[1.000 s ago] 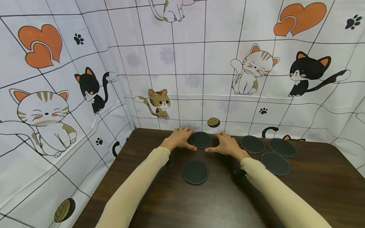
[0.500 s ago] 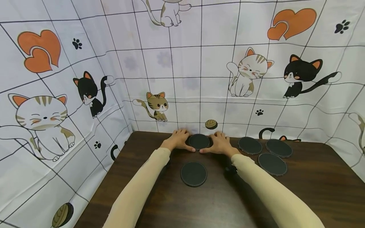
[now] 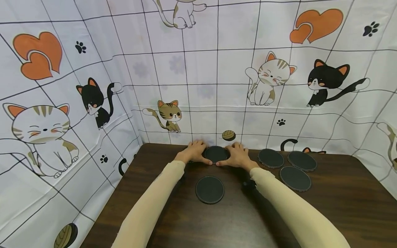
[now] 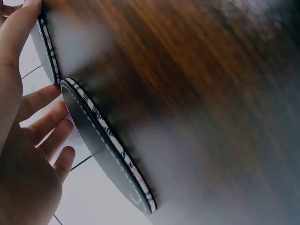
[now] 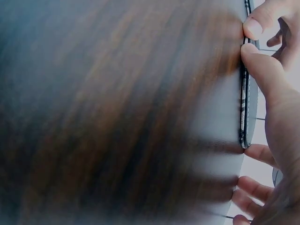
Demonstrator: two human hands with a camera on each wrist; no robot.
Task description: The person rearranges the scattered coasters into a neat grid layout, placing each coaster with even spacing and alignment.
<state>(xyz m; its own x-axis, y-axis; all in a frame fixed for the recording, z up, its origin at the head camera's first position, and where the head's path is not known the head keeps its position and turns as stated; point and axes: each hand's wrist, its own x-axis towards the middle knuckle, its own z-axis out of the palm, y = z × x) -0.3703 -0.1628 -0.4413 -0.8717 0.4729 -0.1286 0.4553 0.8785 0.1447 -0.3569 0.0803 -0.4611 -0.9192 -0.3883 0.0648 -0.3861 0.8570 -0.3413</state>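
At the far edge of the table, a round dark coaster [image 3: 216, 154] lies between my two hands in the head view. My left hand [image 3: 194, 152] holds its left side, with the thumb along the near rim. From the other side my right hand [image 3: 237, 156] grips it, and the thumbs almost meet. The right wrist view shows both thumbs on the patterned rim of this coaster [image 5: 244, 98]. Another coaster [image 4: 101, 140], with a checked edge, touches it and my left fingers in the left wrist view; the left hand mostly hides it in the head view.
A single coaster [image 3: 210, 189] lies nearer on the brown wooden table [image 3: 235, 224]. Right of my right hand sit three more coasters: one [image 3: 271, 158], one [image 3: 302, 161] and one [image 3: 295, 178]. A cat-print cloth [image 3: 201, 69] hangs behind the table.
My right hand has moved left against the coaster, and the thumbs have come closer together. The left hand stays about where it was. The head view has shifted slightly.
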